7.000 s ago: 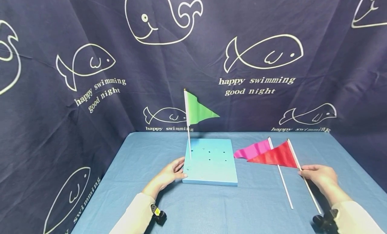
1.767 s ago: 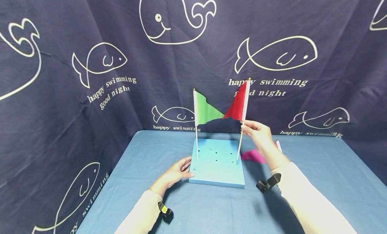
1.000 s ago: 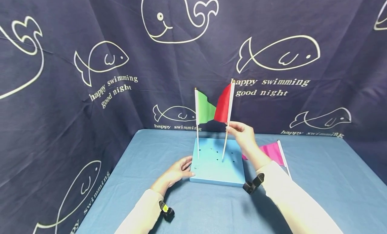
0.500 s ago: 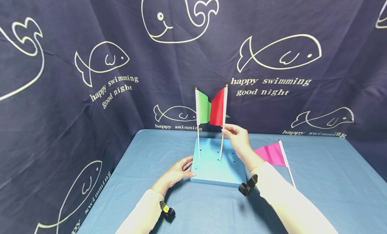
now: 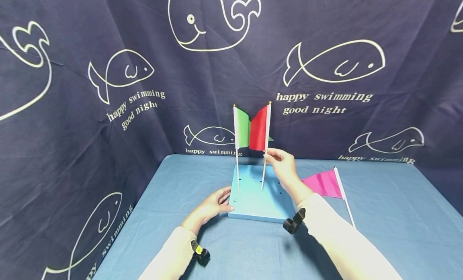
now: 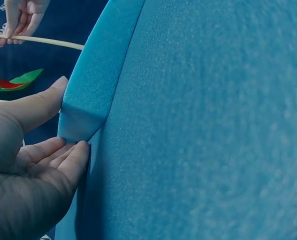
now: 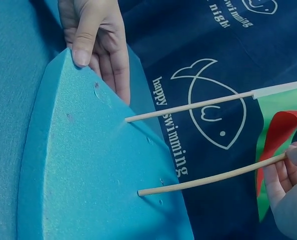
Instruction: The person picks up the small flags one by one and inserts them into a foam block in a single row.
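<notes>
My left hand [image 5: 211,207] grips the left edge of a light-blue foam board [image 5: 258,207], with the thumb on its top edge and the fingers against its side. Upright in the board stands a green pennant flag [image 5: 242,129] on a thin stick. My right hand [image 5: 283,165] pinches the stick of a red pennant flag [image 5: 258,129] just below the cloth. In the right wrist view, the lower tip of the red flag's stick [image 7: 213,178] meets the board surface; whether it is in a hole I cannot tell. The red cloth overlaps the green one.
A pink flag [image 5: 325,184] lies on the blue tablecloth [image 5: 246,248] right of the board, partly behind the right forearm. Several small holes dot the board. A dark curtain [image 5: 231,79] with fish drawings hangs behind the table.
My right hand has picked the red flag off the table, carried it left and turned it upright over the board. Lately the stick has shifted slightly left. My left hand stays on the board.
</notes>
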`<control>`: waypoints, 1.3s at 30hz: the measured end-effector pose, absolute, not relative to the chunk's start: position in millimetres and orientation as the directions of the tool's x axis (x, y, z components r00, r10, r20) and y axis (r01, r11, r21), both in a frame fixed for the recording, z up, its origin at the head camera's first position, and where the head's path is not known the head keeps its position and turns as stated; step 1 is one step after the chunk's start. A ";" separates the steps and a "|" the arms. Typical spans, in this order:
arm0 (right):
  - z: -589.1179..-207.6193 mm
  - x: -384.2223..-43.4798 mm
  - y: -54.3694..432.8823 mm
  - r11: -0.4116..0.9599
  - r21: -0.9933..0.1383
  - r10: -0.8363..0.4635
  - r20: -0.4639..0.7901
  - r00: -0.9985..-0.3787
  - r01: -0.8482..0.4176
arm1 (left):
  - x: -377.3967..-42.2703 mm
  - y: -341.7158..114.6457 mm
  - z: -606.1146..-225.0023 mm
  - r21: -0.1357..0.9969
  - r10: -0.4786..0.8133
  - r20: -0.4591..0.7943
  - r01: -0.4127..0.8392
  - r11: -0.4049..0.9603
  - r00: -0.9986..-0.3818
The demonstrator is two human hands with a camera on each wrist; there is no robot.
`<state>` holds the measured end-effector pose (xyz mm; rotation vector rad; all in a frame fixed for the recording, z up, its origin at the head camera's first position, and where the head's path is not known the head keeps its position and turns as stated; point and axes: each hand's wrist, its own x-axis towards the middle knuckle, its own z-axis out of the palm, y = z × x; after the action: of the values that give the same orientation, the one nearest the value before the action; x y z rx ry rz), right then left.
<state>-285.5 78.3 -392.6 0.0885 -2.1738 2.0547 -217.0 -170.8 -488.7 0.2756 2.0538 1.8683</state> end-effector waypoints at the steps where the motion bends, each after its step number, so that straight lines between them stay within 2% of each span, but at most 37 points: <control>1: -392.3 -285.2 77.5 0.060 -0.987 0.059 0.153 -0.986 -0.149 | -216.8 -170.9 -488.5 0.990 0.371 -0.126 -0.090 0.112 -0.920; 14: -393.1 -283.4 73.6 0.058 -0.977 0.069 0.211 -0.975 -0.207 | -216.4 -171.4 -487.0 0.990 0.371 -0.127 -0.092 0.111 -0.920; 39: -403.0 -288.5 70.7 0.069 -0.980 0.073 0.191 -0.979 -0.187 | -216.9 -172.0 -488.5 0.991 0.376 -0.126 -0.096 0.098 -0.918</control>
<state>-288.5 70.7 -403.0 0.1159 -2.1489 2.0187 -216.9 -172.0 -488.5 0.2760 2.0355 1.8802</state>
